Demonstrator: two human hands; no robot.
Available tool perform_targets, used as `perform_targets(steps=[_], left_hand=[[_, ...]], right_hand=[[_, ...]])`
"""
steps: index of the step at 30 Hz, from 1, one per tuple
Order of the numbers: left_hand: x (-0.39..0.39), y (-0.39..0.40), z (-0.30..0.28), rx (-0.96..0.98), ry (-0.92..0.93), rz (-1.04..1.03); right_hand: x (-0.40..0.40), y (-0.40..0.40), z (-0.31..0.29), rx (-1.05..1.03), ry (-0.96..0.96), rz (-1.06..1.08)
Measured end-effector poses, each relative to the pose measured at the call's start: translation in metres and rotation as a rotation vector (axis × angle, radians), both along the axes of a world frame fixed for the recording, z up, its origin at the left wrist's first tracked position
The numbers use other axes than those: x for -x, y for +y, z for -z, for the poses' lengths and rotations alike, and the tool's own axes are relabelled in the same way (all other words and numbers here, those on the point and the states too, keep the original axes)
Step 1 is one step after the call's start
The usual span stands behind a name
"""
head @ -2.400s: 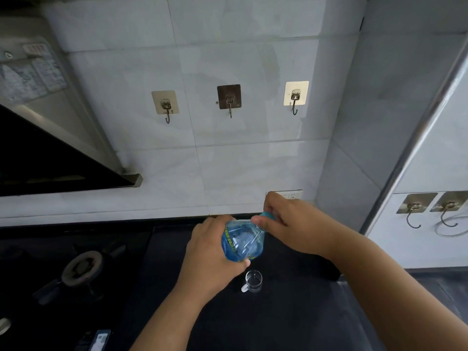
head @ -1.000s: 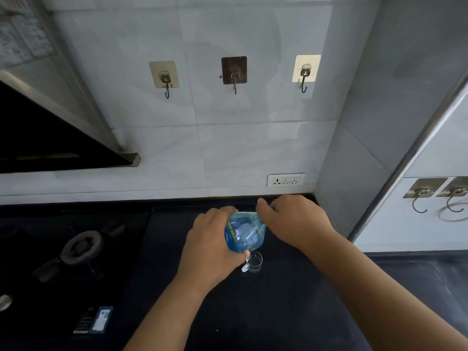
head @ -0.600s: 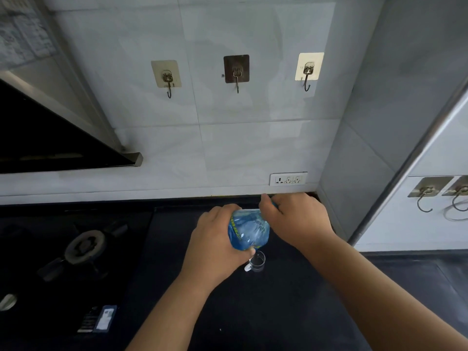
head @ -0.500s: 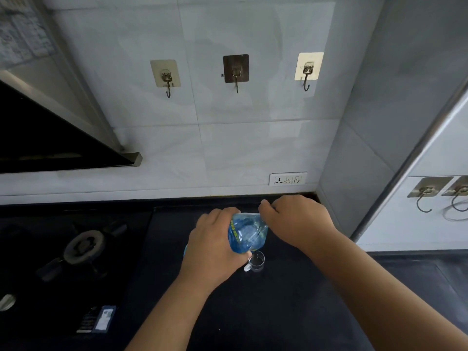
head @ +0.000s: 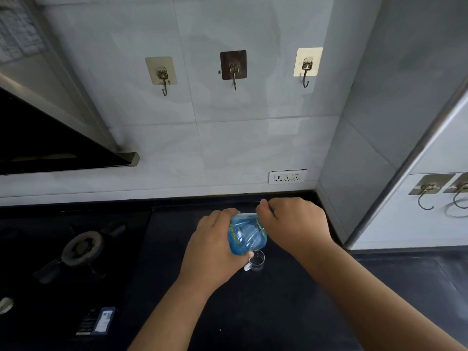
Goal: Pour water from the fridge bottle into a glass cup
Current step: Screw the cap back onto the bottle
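Note:
A clear blue plastic water bottle (head: 247, 235) is held above the black counter, its base toward me. My left hand (head: 215, 249) is wrapped around its body. My right hand (head: 293, 224) is closed at the bottle's far end, where the cap is hidden under my fingers. A small clear glass cup (head: 256, 261) with a handle stands on the counter just below the bottle, partly covered by it. No stream of water shows.
A gas stove burner (head: 81, 247) sits on the left of the black counter (head: 253, 312). A range hood (head: 50, 138) overhangs at the left. The tiled wall carries three hooks (head: 233, 69) and a socket strip (head: 287, 176). A white cabinet (head: 430, 198) stands at the right.
The view tipped down since the earliest frame, and the bottle now sits lower, right over the cup. My right hand's fingers shifted slightly at the cap end; both hands kept their hold.

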State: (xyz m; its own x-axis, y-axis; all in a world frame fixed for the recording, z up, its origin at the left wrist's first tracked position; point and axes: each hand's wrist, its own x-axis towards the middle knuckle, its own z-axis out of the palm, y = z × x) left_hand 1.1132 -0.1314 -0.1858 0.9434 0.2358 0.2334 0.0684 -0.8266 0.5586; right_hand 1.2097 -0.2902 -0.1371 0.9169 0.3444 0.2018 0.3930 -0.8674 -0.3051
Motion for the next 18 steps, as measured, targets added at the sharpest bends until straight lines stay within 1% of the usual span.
perform_targets(steps=[2, 3, 6, 7, 12, 14, 16, 18], left_hand=[[0.000, 0.002, 0.000, 0.020, 0.006, -0.004], [0.000, 0.005, -0.001, 0.060, 0.014, -0.010], [-0.001, 0.015, -0.006, 0.243, 0.006, -0.035], [-0.001, 0.018, -0.008, 0.299, -0.007, -0.043], [-0.001, 0.029, -0.031, 0.542, -0.049, -0.025], [-0.001, 0.034, -0.041, 0.626, -0.050, 0.034], [-0.001, 0.037, -0.050, 0.689, -0.059, 0.107], [-0.002, 0.037, -0.056, 0.705, -0.065, 0.151]], right_hand=[[-0.001, -0.002, 0.004, -0.103, 0.092, -0.078], [-0.002, -0.005, 0.007, -0.192, 0.178, -0.143], [-0.006, -0.013, 0.017, -0.576, 0.521, -0.308], [-0.008, -0.015, 0.021, -0.654, 0.620, -0.325], [-0.004, -0.020, 0.039, -0.791, 0.989, -0.445], [0.001, -0.015, 0.040, -0.796, 1.063, -0.515], [0.003, -0.007, 0.041, -0.807, 1.056, -0.542], [0.003, 0.000, 0.037, -0.849, 1.023, -0.524]])
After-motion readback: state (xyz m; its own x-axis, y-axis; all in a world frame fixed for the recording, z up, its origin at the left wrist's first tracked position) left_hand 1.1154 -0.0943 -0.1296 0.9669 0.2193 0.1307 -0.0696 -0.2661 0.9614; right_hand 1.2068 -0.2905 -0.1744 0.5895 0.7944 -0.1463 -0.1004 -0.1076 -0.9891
